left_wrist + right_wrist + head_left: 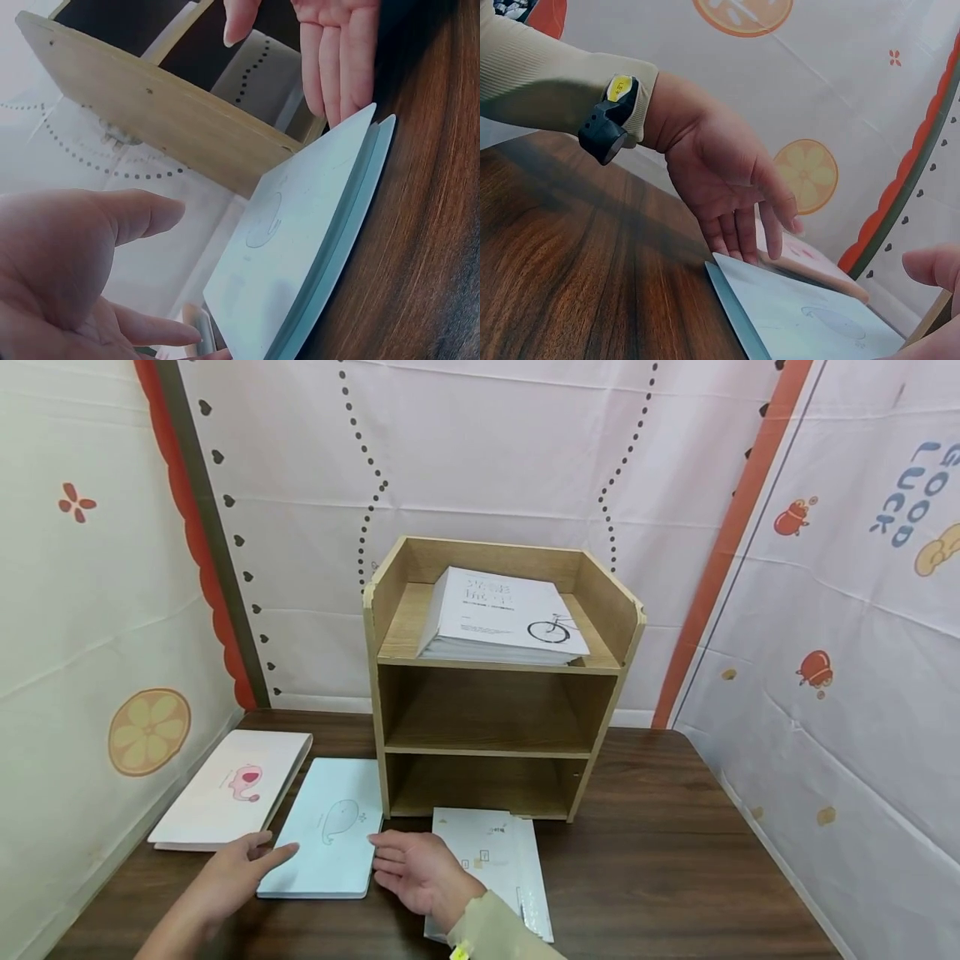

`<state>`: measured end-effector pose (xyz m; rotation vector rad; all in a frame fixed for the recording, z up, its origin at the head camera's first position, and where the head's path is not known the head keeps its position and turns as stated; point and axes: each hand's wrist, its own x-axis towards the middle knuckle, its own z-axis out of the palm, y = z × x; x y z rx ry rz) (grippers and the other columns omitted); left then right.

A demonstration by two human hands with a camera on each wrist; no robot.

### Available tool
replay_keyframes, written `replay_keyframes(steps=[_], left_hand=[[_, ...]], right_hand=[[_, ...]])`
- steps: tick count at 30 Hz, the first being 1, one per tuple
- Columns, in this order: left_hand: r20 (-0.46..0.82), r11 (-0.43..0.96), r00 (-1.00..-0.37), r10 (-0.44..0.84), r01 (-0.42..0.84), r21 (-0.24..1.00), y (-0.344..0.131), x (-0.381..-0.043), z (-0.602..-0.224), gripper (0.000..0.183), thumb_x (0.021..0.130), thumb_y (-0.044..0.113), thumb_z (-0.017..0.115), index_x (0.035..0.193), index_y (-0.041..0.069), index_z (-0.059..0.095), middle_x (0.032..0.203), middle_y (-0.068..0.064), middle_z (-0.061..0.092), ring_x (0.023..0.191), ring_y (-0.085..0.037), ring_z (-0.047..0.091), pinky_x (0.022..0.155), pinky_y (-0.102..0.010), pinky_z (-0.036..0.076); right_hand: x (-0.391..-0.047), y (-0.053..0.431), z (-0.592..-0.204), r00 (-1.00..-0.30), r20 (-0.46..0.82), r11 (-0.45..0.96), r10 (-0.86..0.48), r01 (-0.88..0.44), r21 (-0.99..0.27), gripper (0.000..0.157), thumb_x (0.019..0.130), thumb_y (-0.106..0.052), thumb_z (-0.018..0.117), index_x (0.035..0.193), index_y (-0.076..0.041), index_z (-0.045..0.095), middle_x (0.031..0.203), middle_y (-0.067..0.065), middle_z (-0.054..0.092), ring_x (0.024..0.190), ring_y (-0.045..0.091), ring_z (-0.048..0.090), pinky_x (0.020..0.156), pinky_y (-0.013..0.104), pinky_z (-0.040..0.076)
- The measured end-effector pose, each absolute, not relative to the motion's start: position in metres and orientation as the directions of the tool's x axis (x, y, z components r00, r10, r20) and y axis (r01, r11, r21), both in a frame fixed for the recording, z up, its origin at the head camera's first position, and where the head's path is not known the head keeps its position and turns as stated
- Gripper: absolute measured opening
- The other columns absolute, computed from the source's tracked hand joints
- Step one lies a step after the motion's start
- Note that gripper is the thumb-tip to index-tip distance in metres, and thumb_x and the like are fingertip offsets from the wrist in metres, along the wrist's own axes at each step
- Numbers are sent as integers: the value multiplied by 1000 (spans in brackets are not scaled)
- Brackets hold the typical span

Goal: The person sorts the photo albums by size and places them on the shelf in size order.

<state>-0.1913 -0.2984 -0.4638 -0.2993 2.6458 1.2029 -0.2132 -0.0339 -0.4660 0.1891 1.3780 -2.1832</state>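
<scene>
Pale-blue whale notebook (321, 847) flat on bench (675, 860), lower left of frame. Left hand (236, 870) and right hand (422, 870) apart, at its left and right edges, fingers loosely extended; contact with cover unclear. Pink-elephant notebook (225, 800) farther left; wooden shelf unit (491, 557) at centre.
</scene>
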Motion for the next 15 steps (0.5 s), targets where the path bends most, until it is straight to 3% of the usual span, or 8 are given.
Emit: replay_keyframes(steps=[7, 15], left_hand=[[-302, 556, -948, -96, -303, 774, -307, -195, -466, 94, 101, 56, 56, 146, -22, 30, 148, -46, 35, 122, -47, 60, 99, -53, 56], [-317, 492, -944, -92, -319, 810, -310, -198, -470, 96, 102, 56, 55, 146, -25, 26, 147, -48, 36, 122, -46, 60, 98, -51, 57]], right_hand=[[-213, -34, -466, -844, -382, -328, -376, 507, -797, 60, 90, -8, 75, 138, 18, 48, 141, 38, 52, 142, 52, 41, 121, 59, 35], [-213, -35, -470, -854, -371, -320, -364, 488, -812, 58, 90, -7, 74, 137, 17, 49, 138, 34, 56, 139, 51, 45, 119, 58, 38]])
